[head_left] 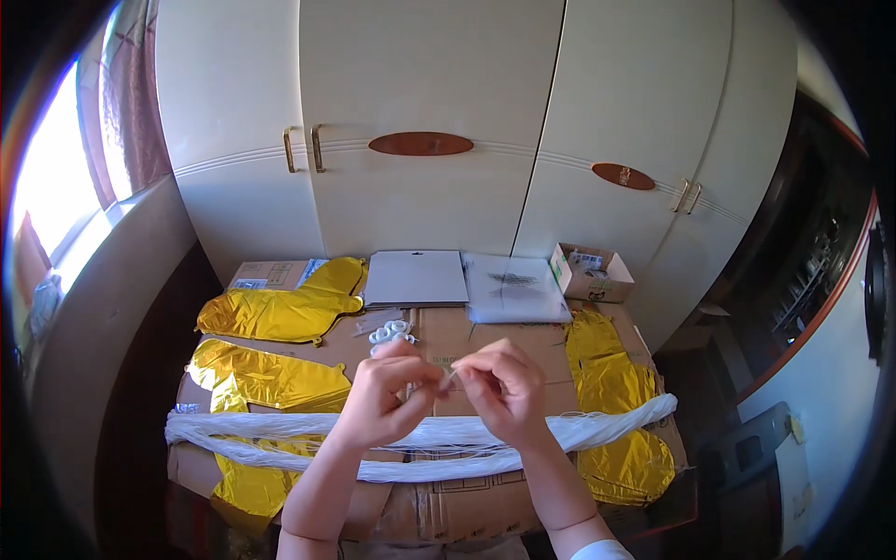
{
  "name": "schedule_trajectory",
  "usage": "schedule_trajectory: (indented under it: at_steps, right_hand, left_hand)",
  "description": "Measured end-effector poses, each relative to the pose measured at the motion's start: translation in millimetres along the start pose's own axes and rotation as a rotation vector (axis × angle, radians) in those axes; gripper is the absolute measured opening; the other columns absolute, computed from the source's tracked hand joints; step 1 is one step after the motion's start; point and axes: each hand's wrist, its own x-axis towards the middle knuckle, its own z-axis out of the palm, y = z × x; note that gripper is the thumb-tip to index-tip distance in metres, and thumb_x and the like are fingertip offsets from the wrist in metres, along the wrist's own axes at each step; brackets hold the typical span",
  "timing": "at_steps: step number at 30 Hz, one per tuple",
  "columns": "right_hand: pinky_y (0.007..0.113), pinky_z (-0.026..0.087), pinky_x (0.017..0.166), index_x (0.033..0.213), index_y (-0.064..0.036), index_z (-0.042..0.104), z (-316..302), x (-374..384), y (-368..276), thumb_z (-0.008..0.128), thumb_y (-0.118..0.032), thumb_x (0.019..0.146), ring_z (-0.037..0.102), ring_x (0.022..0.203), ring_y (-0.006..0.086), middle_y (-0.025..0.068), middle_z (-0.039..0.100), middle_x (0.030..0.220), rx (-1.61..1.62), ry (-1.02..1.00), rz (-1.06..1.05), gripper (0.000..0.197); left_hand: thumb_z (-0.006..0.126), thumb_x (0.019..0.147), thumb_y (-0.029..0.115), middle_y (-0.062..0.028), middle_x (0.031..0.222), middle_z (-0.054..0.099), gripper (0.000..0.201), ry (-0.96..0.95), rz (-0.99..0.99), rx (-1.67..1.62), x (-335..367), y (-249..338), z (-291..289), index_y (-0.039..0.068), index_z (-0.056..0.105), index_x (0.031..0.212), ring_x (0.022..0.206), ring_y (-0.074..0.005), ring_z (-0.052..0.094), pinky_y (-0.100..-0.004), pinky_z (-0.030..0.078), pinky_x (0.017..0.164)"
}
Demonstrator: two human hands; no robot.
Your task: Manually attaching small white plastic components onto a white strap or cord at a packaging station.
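Observation:
Above the middle of the cardboard (439,327), my left hand (390,390) and my right hand (506,387) meet with fingertips pinched. Something small and pale shows between them, too small and blurred to name. Below both hands, a long skein of white string (252,427) stretches from left to right in a flattened loop. Just beyond my left hand lies a small bunch of white rings or coiled ribbon (392,331), beside some small clear packets. Shiny gold foil balloons, uninflated, lie flat on both sides: one at the far left (271,315), another nearer (266,375), and more at the right (611,373).
A stack of pale grey cards (415,277) lies along the back, beside a pile of clear plastic bags (516,291). A small open box (605,283) with things inside stands at the back right. A white wardrobe (420,205) rises behind; a grey plastic stool (754,443) is at the right.

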Motion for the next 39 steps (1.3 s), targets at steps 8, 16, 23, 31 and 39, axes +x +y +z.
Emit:
schedule_trajectory:
  at_steps: [8,16,23,31,39]
  right_hand:
    - [0.023,0.046,0.052,0.085,-0.0034,0.063,15,-5,10,0.064,-0.001,0.075,0.058,0.061,0.0140,0.0045,0.058,0.074,-0.070,-0.007,0.085,0.011]
    - [0.024,0.043,0.049,0.076,-0.0037,0.063,11,-3,11,0.070,0.003,0.066,0.054,0.057,0.0132,0.0039,0.058,0.071,-0.295,0.063,-0.095,0.014]
    - [0.027,0.044,0.052,0.071,-0.0072,0.060,-3,5,13,0.076,-0.008,0.063,0.054,0.061,0.0150,0.0008,0.056,0.068,-0.239,0.015,-0.162,0.017]
    - [0.023,0.041,0.056,0.077,-0.0045,0.062,-1,2,28,0.068,-0.014,0.077,0.051,0.064,0.0094,0.0016,0.057,0.072,0.121,-0.069,0.054,0.011]
    - [0.023,0.044,0.058,0.085,-0.0030,0.064,6,3,20,0.063,-0.003,0.078,0.054,0.068,0.0122,0.0040,0.059,0.076,0.032,0.023,0.065,0.007]
  left_hand:
    - [0.048,0.085,-0.001,-0.0039,0.086,0.057,0.023,0.107,-0.098,-0.451,2,-15,13,-0.002,0.059,0.105,0.081,-0.0121,0.044,-0.0236,0.038,0.073]
    - [0.056,0.075,-0.009,-0.0065,0.089,0.059,0.026,0.145,-0.026,-0.050,1,-23,19,0.000,0.062,0.099,0.090,-0.0165,0.054,-0.0274,0.044,0.081]
    - [0.067,0.071,0.004,-0.0085,0.081,0.058,0.015,0.055,-0.119,0.071,0,-14,14,0.002,0.064,0.085,0.073,-0.0166,0.057,-0.0274,0.046,0.061]
    - [0.060,0.082,0.011,-0.0069,0.078,0.059,0.015,-0.085,-0.317,-0.604,-1,-21,11,-0.004,0.062,0.082,0.073,-0.0141,0.057,-0.0257,0.044,0.069]
    - [0.055,0.085,0.009,-0.0101,0.082,0.062,0.016,0.029,-0.332,-0.905,0,-23,14,-0.005,0.061,0.085,0.075,-0.0166,0.059,-0.0290,0.045,0.074]
